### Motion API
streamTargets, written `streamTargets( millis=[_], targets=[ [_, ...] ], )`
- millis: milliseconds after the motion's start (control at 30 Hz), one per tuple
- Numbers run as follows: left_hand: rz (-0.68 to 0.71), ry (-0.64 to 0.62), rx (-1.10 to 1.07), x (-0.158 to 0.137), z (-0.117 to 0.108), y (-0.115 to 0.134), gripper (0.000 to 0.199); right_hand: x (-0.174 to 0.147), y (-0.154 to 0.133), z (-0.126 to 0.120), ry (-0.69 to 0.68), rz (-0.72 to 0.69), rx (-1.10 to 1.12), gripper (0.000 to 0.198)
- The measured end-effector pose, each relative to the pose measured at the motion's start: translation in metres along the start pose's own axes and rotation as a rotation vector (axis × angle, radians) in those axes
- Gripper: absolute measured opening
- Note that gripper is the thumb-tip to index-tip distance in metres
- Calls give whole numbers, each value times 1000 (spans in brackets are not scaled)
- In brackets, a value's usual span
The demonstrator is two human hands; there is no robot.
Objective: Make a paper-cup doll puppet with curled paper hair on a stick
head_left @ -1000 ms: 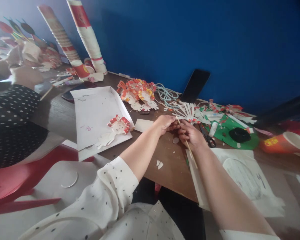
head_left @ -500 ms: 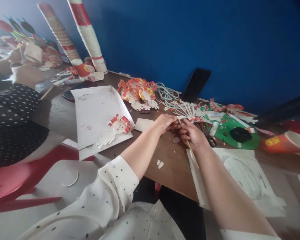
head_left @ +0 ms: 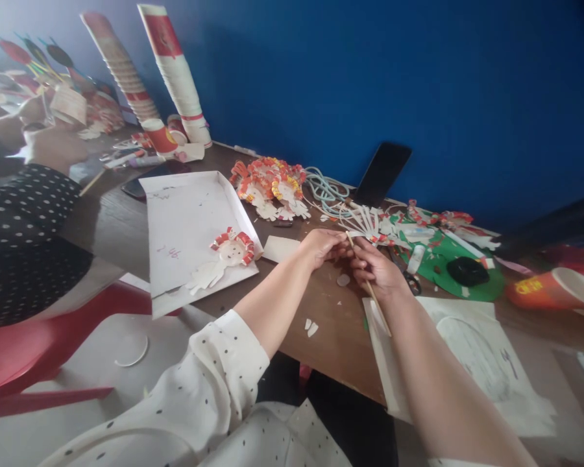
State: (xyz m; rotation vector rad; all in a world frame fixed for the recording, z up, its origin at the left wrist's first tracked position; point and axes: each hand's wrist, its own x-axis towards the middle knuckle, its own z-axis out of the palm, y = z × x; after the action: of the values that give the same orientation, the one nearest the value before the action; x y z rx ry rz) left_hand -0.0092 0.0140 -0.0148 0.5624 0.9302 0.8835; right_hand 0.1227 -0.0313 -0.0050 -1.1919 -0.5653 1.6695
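My right hand is closed around a thin wooden stick, which slants down past the wrist toward the table. At the stick's upper tip, my left hand has its fingers pinched together. A fringed paper piece, with white strips fanning out and some red, rises just beyond both hands. The left fingers seem to grip its near edge, though the grip itself is partly hidden. Scissors lie right of my right hand. Small white paper scraps are on the table below the hands.
Left, a white box lid bears a paper doll. More paper dolls are heaped behind. A phone leans on the blue wall. Right are a green sheet and a paper cup. A co-worker's sleeve shows far left.
The view has shifted slightly, so everything sits a little lower in the picture. Both hands keep nearly the same pose around the stick and the paper.
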Motion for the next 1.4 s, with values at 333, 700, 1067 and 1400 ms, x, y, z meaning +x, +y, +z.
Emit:
streamTargets(
  millis=[333, 700, 1067, 1400],
  targets=[
    [-2, 68, 6, -5, 6, 2, 9, 1, 0, -3, -15, -14, -34, 38],
    [31, 13, -1, -6, 4, 1, 16, 0, 1, -4, 56, -55, -81, 46],
    [51, 21, 13, -4, 4, 1, 16, -1, 8, -8, 65, -188, -223, 55],
    [52, 47, 75, 0, 4, -1, 23, -6, 11, -3, 102, -252, -320, 56]
  ],
)
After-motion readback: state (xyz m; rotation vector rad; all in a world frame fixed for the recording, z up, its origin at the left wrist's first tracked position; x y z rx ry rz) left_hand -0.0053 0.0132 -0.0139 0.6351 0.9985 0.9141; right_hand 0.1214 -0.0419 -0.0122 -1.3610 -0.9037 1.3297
